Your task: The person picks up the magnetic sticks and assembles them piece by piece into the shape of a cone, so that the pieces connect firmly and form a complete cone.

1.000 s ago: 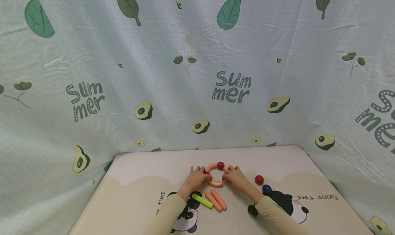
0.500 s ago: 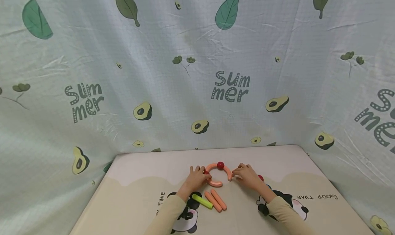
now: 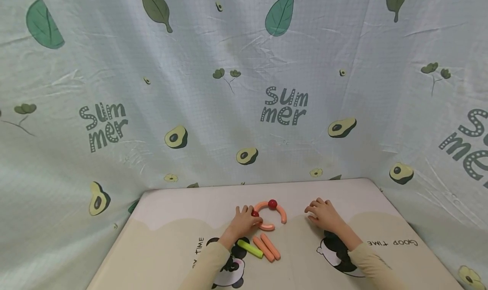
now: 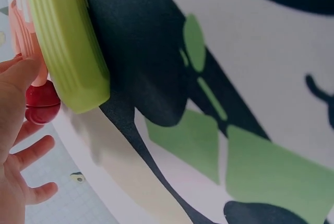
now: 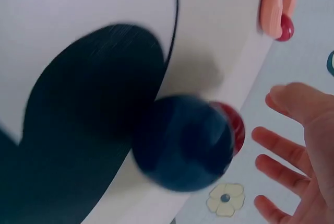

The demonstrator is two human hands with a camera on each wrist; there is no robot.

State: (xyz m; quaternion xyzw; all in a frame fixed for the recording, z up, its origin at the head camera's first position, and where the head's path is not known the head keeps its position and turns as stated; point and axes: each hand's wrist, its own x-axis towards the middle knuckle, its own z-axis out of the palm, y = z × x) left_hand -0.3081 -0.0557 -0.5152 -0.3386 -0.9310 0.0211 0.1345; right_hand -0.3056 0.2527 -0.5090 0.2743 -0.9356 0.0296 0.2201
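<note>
In the head view, my left hand (image 3: 242, 223) is at the left side of an incomplete ring of curved orange pieces (image 3: 281, 214) and red balls (image 3: 272, 204). The left wrist view has the thumb and a finger pinching an orange piece (image 4: 32, 51) beside a red ball (image 4: 43, 103). My right hand (image 3: 328, 216) hovers right of the ring, fingers spread and empty. A blue ball (image 5: 182, 143) and a red ball (image 5: 237, 127) lie near it in the right wrist view; both are hidden in the head view.
Two straight orange sticks (image 3: 266, 247) and a green stick (image 3: 249, 248) lie in front of the ring on the panda-print table cover (image 3: 160, 247). A patterned curtain (image 3: 213, 108) hangs behind the table.
My right hand has let go of the ring's right-hand orange piece and moved right, over the loose balls. My left hand stays where it was.
</note>
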